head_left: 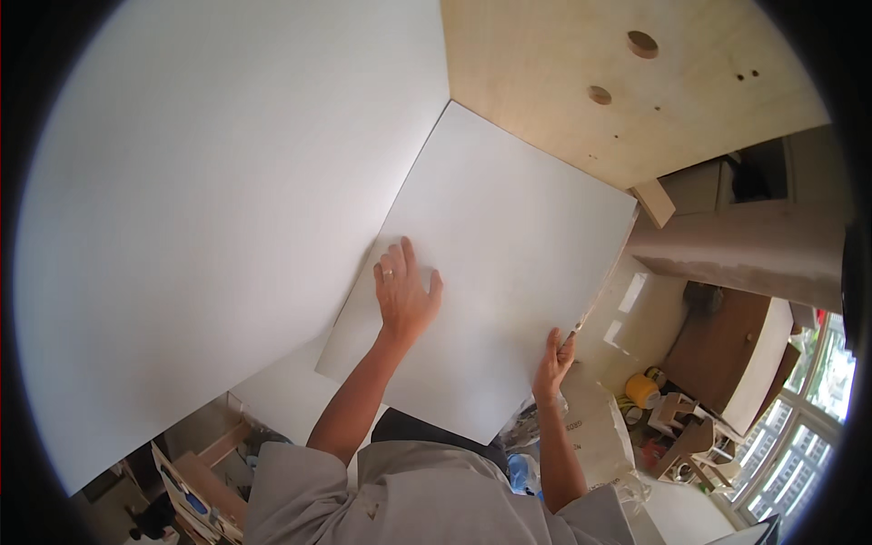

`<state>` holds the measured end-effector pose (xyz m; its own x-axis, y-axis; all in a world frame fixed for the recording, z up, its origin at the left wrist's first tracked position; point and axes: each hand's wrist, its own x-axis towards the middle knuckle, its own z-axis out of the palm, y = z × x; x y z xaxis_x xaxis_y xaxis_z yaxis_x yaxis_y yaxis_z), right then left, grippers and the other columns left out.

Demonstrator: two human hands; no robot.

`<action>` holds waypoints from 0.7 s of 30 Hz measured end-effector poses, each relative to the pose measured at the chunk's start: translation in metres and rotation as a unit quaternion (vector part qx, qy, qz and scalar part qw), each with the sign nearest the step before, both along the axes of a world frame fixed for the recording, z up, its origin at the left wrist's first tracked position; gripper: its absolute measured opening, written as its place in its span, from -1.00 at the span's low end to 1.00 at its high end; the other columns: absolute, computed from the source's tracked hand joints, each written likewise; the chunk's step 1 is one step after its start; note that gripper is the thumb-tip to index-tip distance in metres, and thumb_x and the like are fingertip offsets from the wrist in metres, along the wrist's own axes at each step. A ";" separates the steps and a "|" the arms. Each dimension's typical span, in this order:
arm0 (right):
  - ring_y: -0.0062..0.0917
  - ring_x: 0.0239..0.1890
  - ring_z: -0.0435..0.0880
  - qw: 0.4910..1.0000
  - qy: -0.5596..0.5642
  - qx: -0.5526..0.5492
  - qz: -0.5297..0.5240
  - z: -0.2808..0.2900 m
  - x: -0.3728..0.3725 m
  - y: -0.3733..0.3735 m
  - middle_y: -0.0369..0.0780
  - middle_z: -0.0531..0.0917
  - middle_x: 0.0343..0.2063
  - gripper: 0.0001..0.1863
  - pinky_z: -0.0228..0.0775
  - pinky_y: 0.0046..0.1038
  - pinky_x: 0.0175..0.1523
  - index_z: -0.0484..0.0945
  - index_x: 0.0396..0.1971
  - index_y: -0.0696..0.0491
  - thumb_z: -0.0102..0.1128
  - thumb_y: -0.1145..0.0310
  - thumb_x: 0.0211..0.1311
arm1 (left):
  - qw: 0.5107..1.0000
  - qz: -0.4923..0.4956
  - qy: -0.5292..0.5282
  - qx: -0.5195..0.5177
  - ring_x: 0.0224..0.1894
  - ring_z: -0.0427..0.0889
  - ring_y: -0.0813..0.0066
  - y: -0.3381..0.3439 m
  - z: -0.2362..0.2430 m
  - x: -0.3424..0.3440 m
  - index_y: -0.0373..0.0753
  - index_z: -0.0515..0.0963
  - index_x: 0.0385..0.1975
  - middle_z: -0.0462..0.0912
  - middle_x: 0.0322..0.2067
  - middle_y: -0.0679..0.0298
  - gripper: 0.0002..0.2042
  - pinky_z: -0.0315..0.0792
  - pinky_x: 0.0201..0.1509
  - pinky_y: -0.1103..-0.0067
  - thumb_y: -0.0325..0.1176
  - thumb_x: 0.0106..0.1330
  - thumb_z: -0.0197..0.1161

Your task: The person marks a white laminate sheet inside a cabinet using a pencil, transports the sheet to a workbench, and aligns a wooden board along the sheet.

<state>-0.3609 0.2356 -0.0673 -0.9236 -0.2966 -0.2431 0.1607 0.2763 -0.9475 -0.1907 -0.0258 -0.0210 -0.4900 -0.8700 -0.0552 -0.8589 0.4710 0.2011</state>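
A flat white board (509, 218) lies in front of me, its far corner meeting a large white panel (227, 182) on the left and a pale wooden panel (563, 54) with drilled holes at the back. My left hand (404, 289) rests on the board's face near its left edge, fingers spread and a ring on one of them. At the board's right edge, my right hand (552, 365) grips it, with the thumb on top and the other fingers partly hidden by the edge.
A small wooden strip (654, 203) juts out beyond the board's far right corner. To the right are a brown cabinet (722, 350), a yellow round container (641, 391), wooden pieces (695, 445) and a window (799, 436). Wooden parts (200, 481) stand at the lower left.
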 end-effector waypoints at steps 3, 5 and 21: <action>-0.56 0.14 0.53 0.999 0.003 -0.028 0.036 0.013 0.002 -0.009 -0.16 0.62 0.18 -0.46 0.37 -0.49 0.29 0.36 0.42 0.28 0.12 0.22 0.68 | 0.996 -0.062 0.023 -0.055 0.43 0.26 -0.21 -0.041 -0.010 -0.041 -0.40 0.21 0.54 0.24 0.48 -0.20 -0.20 0.10 0.57 0.03 0.05 0.46 0.18; -0.53 0.12 0.53 0.995 -0.033 -0.073 0.054 0.028 0.002 -0.015 -0.12 0.62 0.17 -0.47 0.38 -0.48 0.28 0.38 0.40 0.27 0.12 0.22 0.68 | 0.993 -0.083 0.031 -0.078 0.50 0.20 -0.25 -0.071 -0.013 -0.073 -0.36 0.22 0.54 0.20 0.51 -0.21 -0.22 0.06 0.61 0.03 0.04 0.46 0.19; -0.61 0.03 0.55 0.994 -0.082 -0.062 0.035 0.029 0.005 -0.016 -0.22 0.65 0.09 -0.50 0.45 -0.52 0.15 0.41 0.40 0.22 0.14 0.24 0.67 | 0.989 -0.085 0.100 -0.073 0.46 0.20 -0.15 -0.177 -0.019 -0.188 -0.30 0.25 0.52 0.17 0.51 -0.26 -0.18 0.07 0.52 0.09 0.14 0.40 0.22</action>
<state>-0.3558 0.2200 -0.0382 -0.8505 -0.3961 -0.3461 0.3001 0.1751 -0.9377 -0.3786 -0.2027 -0.0395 -0.6180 -0.7658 0.1777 -0.7151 0.6415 0.2775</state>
